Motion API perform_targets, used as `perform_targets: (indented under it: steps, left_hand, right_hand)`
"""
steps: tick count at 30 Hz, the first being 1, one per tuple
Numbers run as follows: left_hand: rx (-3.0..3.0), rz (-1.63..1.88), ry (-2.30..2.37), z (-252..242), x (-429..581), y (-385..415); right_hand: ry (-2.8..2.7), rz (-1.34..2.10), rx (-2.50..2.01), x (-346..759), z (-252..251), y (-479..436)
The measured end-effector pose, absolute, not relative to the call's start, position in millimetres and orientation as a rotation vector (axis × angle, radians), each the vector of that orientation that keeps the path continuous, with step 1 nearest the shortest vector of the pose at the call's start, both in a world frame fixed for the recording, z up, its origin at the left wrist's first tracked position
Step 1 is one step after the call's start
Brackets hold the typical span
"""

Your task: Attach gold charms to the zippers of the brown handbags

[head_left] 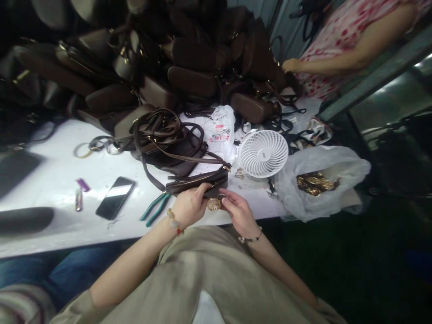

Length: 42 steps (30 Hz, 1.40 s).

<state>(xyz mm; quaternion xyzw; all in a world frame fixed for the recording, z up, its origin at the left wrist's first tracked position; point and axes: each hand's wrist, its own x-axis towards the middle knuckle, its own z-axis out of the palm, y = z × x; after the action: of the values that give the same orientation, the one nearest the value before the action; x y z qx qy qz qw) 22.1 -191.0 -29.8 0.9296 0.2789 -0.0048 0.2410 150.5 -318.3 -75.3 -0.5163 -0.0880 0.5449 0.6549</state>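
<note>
A small, dark brown, leather-looking bag with a zip (194,181) lies on the white table (128,229), just past the person's hands. Its long side runs left to right, with the right end tipped a little farther away. The left hand (189,203) is curled, thumb on top, and holds the near side of the bag. A round, shiny gold disc (213,204) sits at the bag's near edge, between the two hands. The right hand (239,212) has its thumb and finger close together at the right side of the disc and looks a bit nearer to it. I cannot tell if they pinch the disc or the bag's edge. Pliers with green handles (157,209) lie just left of the bag.
</note>
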Motion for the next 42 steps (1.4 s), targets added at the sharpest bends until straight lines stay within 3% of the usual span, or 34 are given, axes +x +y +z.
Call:
perform_targets:
  steps: [25,29,36,42]
  left_hand:
    - [2.627,0.030,0.724,-44,17,-198]
    - [2.646,-0.064,0.785,-40,19,-199]
    - [2.555,-0.112,0.735,-29,20,-199]
    - [2.516,-0.138,0.650,-28,18,-198]
  right_hand:
    - [-0.368,0.878,-1.268,170,-79,-308]
    - [-0.559,0.932,-1.554,180,-77,-305]
    - [-1.193,0.366,-2.019,177,-52,-290]
    - [-1.305,0.261,-2.185,173,-42,-279]
